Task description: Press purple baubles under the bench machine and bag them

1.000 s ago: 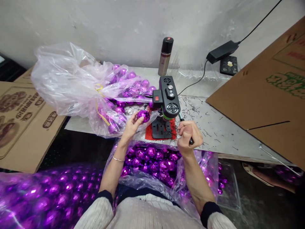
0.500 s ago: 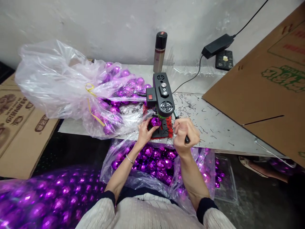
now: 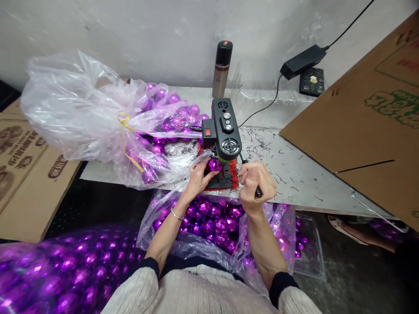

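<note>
My left hand (image 3: 197, 175) is closed around a shiny purple faceted ball (image 3: 214, 165) and holds it under the head of a small black bench machine (image 3: 224, 131) with a red switch. The machine's base stands on a red mat (image 3: 232, 171). My right hand (image 3: 257, 183) is a fist around the machine's black lever handle (image 3: 258, 191), to the right of the ball.
A clear bag of purple balls (image 3: 131, 131) lies on the white table (image 3: 294, 174) at left; another open bag (image 3: 212, 222) sits in my lap. A spray can (image 3: 222, 69), a power adapter (image 3: 303, 62), cardboard sheets (image 3: 366, 126) and another person's foot (image 3: 347, 226) are around.
My left hand carried the purple ball from the bag side to under the machine head a second ago; since then it has stayed there. My right hand kept its grip on the lever.
</note>
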The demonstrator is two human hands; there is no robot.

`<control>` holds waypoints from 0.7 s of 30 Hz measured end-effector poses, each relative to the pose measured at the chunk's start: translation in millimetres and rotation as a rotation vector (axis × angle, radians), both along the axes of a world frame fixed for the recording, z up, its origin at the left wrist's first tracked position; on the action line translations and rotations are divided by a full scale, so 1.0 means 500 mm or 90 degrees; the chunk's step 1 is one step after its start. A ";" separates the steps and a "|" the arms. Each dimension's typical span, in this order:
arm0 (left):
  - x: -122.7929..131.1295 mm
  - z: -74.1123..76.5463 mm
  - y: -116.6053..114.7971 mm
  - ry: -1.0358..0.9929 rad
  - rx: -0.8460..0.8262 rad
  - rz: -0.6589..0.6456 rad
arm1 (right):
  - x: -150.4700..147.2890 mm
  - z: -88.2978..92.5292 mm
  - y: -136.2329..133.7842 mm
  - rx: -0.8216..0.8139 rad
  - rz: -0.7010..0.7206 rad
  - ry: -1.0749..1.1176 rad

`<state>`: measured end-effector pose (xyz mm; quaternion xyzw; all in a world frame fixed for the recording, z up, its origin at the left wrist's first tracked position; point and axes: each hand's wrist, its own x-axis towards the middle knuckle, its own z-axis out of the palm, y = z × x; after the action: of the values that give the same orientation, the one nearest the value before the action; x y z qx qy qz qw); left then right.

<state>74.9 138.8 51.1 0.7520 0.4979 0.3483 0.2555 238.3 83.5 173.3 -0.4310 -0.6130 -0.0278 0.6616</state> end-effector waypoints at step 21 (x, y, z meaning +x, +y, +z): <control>-0.028 0.041 0.009 0.027 -0.069 -0.074 | 0.000 -0.002 0.001 0.011 0.002 -0.013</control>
<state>60.9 143.5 71.4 0.7721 0.4767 0.2890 0.3051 238.5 84.0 172.4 -0.4238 -0.6199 -0.0366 0.6594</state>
